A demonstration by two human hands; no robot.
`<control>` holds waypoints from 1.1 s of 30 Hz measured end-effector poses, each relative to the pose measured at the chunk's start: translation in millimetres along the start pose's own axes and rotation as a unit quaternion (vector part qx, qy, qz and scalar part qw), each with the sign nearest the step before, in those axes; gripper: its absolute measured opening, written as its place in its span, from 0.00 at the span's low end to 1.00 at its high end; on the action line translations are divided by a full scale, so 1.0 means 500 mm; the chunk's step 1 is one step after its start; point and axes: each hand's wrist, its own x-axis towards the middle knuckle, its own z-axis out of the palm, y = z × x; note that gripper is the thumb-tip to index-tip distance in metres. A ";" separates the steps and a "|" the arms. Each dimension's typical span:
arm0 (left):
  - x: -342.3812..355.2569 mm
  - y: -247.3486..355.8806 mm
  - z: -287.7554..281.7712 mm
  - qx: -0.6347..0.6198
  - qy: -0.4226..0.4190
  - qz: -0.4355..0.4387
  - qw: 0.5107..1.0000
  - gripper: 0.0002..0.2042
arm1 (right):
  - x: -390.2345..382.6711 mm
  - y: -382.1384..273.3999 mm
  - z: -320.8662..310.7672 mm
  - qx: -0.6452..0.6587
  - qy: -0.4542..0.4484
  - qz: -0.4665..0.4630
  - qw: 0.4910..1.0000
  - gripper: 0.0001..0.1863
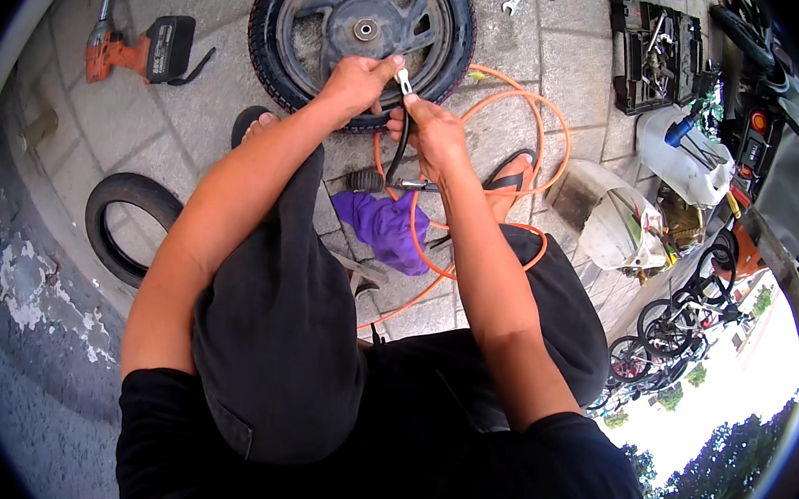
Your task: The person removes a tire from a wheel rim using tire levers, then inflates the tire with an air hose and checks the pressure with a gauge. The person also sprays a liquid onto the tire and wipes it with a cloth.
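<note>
the right hand (433, 134) has thumb and fingers clamped on the black hose (403, 146), near its metal tip (405, 81) — this sits over the lower rim of the wheel (365, 31), which lies flat on the paving (558, 59). the left hand's (359, 88) fingertips meet the tip — whether they grip it, i cannot tell. a purple cloth (388, 227) lies between the feet.

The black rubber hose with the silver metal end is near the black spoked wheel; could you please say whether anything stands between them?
No separate object visibly does. The left hand is right beside the silver metal end, so whether that touches the wheel cannot be told.
</note>
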 end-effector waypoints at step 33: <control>-0.024 -0.063 0.010 0.014 -0.053 0.055 0.997 0.35 | -0.336 -0.114 -0.271 -0.747 -0.126 -0.237 0.608 0.25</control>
